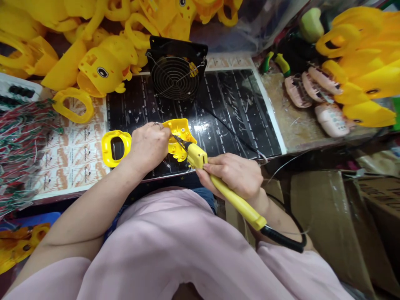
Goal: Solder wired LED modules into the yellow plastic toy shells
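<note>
My left hand point(150, 143) is closed at the left edge of a small yellow plastic shell point(178, 126), its fingertips pinching near the tool's tip. The shell lies hollow side up on the black mat, with small posts inside. My right hand point(233, 175) wraps round the long handle of a yellow soldering iron point(239, 204) with a black cord at its rear end. The dark tip of the iron reaches into the shell beside my left fingers; whether it touches anything there is hard to see. A yellow plastic ring point(106, 148) lies left of my left hand.
A black fan point(176, 68) stands behind the shell. Yellow duck-shaped shells point(106, 66) pile up at the back left, more point(368, 66) at the right. Red and green wires point(25, 150) lie left. Pink shells point(331, 118) and green-handled cutters point(283, 64) sit right; cardboard boxes point(325, 225) stand below.
</note>
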`<action>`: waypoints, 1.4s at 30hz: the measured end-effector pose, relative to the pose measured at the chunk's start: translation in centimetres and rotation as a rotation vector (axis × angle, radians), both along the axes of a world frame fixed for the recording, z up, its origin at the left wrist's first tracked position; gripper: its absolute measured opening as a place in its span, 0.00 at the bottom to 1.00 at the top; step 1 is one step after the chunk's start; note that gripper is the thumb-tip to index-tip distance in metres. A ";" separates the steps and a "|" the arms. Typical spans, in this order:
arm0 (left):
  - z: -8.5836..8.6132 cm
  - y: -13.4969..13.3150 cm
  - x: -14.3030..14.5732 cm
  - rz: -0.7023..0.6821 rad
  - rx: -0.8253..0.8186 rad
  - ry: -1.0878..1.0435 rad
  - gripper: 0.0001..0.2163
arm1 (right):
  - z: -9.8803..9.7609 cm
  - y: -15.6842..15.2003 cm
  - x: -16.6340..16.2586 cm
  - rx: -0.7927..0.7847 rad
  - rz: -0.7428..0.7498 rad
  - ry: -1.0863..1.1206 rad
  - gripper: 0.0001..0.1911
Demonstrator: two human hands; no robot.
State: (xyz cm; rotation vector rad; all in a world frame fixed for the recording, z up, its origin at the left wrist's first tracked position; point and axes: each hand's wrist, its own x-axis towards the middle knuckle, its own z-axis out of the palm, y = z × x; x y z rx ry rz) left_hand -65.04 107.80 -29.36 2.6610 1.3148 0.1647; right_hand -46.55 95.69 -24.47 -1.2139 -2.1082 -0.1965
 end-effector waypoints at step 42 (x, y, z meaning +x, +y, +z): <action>1.0 5.5 -10.0 0.195 0.230 -0.385 0.15 | -4.8 -1.0 7.3 0.236 -0.348 -0.179 0.14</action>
